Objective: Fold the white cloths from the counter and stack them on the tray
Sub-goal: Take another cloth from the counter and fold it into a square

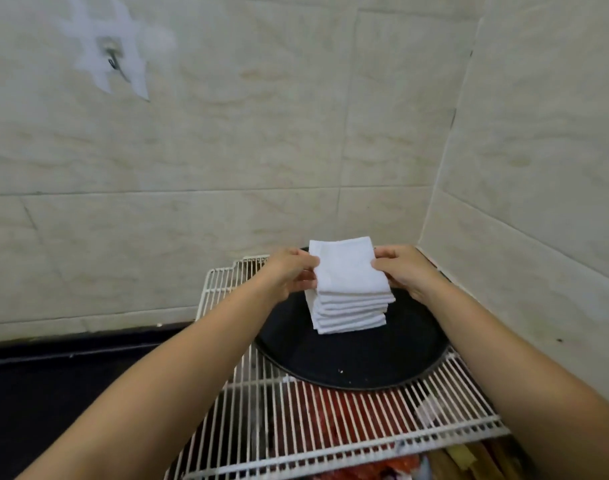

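No legible text, labels, brands or numbers anywhere in view. Folded white cloths (pixel 348 289): plain, no tag or print showing. Black tray (pixel 358 358): unmarked. Wall tiles (pixel 226 150): bare of lettering; pale smeared patch upper left carries no characters.

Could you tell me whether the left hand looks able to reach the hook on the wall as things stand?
Probably not at once: the left hand is gripping the top cloth, and the hook sits high up the wall, well away.
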Action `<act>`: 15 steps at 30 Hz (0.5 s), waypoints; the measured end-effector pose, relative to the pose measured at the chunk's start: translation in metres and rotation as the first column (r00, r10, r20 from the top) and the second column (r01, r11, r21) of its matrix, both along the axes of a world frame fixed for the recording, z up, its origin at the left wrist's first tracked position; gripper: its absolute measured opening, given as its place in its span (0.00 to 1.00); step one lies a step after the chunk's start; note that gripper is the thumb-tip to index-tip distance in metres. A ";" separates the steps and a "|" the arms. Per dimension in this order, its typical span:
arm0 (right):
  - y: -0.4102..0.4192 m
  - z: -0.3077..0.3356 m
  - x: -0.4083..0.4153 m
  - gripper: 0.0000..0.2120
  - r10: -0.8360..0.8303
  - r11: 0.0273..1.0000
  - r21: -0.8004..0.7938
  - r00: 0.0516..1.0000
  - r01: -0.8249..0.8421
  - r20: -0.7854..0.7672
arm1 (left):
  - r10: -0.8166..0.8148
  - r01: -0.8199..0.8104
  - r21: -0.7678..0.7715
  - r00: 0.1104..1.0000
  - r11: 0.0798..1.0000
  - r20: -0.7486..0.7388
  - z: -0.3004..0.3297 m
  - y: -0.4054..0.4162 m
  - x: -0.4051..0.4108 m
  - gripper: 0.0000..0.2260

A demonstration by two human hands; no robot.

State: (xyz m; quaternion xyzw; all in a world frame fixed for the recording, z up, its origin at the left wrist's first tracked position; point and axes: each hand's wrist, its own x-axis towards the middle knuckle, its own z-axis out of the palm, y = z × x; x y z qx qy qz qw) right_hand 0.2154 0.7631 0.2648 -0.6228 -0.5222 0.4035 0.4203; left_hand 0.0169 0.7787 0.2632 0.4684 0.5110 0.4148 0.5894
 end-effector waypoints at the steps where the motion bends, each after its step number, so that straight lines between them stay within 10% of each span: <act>1: 0.002 -0.003 0.001 0.12 0.005 1.000 0.001 1.000 -0.005 0.012 | 0.012 -0.012 0.010 1.000 1.000 -0.017 -0.002 0.000 0.002 0.10; 9: 0.005 0.006 0.005 0.11 -0.008 1.000 0.016 1.000 0.008 0.001 | 0.053 -0.053 0.029 0.998 0.998 -0.027 0.002 -0.002 -0.003 0.08; 15: -0.011 0.042 -0.003 0.18 -0.138 0.977 0.197 0.943 0.080 0.303 | 0.118 -0.110 0.090 0.989 0.990 -0.086 0.011 -0.034 -0.060 0.03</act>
